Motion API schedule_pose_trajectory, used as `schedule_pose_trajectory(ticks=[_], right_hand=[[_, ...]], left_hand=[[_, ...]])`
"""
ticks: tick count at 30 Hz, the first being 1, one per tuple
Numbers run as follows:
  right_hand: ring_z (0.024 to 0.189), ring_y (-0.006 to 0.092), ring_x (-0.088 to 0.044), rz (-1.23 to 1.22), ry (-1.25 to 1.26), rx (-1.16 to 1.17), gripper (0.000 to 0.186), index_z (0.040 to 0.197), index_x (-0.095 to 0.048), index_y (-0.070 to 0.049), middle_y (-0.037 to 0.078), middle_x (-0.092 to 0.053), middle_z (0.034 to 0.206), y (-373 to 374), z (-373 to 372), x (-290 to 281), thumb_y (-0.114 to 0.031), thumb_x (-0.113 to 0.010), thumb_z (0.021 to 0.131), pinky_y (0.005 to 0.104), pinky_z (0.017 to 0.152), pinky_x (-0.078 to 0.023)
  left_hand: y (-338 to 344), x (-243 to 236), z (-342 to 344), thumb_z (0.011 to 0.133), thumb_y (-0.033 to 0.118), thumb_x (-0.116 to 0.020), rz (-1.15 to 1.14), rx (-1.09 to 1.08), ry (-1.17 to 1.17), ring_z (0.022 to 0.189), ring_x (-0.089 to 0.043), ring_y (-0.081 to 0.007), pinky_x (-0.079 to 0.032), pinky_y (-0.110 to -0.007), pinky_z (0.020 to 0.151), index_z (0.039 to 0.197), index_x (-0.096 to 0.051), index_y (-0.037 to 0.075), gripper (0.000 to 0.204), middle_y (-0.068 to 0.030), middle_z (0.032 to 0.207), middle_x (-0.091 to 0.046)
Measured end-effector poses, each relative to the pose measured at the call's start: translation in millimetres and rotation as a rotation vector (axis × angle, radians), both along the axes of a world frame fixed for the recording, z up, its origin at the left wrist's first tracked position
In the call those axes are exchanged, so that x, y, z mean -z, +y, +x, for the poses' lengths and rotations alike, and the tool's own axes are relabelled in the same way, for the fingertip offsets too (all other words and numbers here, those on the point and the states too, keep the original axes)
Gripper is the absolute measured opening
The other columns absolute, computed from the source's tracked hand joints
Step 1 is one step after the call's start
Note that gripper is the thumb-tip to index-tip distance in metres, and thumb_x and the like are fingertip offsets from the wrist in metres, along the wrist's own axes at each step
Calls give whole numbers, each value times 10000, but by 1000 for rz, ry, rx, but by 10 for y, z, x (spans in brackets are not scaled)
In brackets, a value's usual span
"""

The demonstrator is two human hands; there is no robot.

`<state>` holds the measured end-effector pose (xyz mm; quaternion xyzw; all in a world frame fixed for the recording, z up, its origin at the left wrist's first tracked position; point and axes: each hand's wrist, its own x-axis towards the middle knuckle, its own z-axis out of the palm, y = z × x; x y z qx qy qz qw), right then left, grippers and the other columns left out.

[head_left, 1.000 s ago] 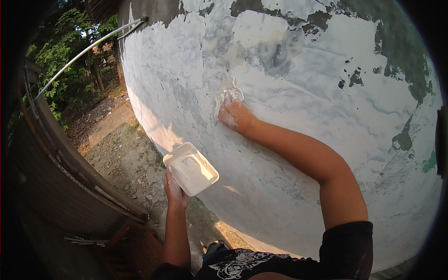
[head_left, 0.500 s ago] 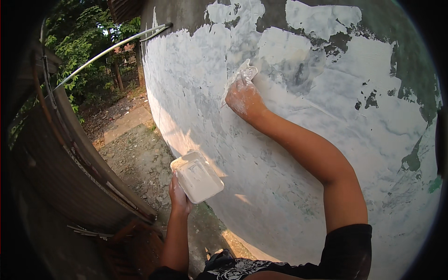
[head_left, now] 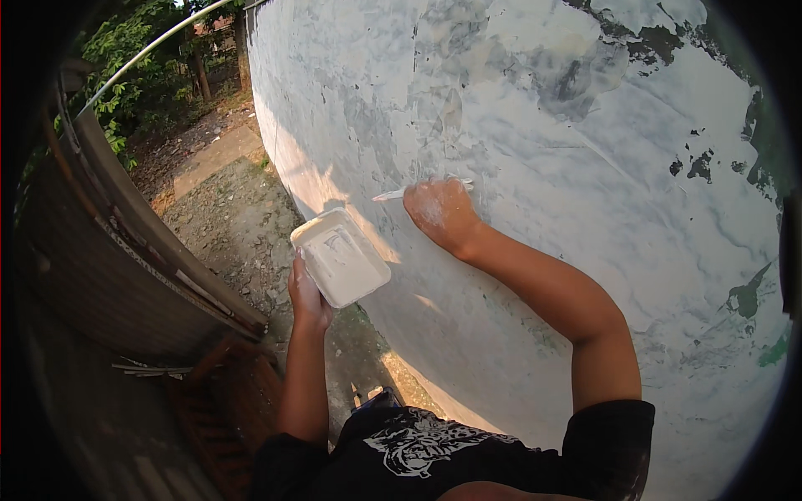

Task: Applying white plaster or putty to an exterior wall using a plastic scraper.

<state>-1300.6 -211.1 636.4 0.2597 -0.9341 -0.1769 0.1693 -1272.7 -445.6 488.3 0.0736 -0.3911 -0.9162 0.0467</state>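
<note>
My left hand [head_left: 309, 294] grips the side of a shallow white tray [head_left: 368, 290], its fingers partly hidden beneath. White putty [head_left: 338, 257] coats the tray's inside, with grey streaks in it. My right hand [head_left: 440, 215], dusted with white, is closed round a flat putty spreader [head_left: 389, 196]. Only the spreader's thin whitish edge shows on either side of the fist, against the wall [head_left: 535, 242]. White putty is smeared unevenly over the grey wall. The right hand is to the right of the tray and somewhat higher in the picture.
A brown wooden chair or bench [head_left: 225, 409] stands at lower left, beside a dark curved-looking partition [head_left: 125, 259]. Stony ground [head_left: 234, 225] runs between partition and wall. A pale pipe [head_left: 154, 46] crosses the upper left, before green trees [head_left: 125, 88].
The right hand has moved the spreader down the wall, and its blade now appears nearly edge-on. The view has tilted downward. The left hand still holds the tray.
</note>
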Motion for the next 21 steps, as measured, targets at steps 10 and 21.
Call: schedule_pose_trajectory(ticks=[10,21], right_hand=[[1091,386,-636,-826,-118,-140,494,1324,-551,38,263,-664,1118,578,334,440,-305,-645,981,450,933,-493],[1164,469,-561,-882,-372,357,566,1412,-443,35,343,-584,1216,699,704,554,-283,-626,981,504,998,-456]], left_hand=[[617,45,2,1095,328,-381,4,182,96,1112,-638,-217,-529,-360,967,1345,-480,-7,430,-131,1225,-617],[1237,-37,165,1097,300,-409,-154,309,83,964,-656,-151,-555,-305,844,1180,-509,27,303,-72,1073,-625]])
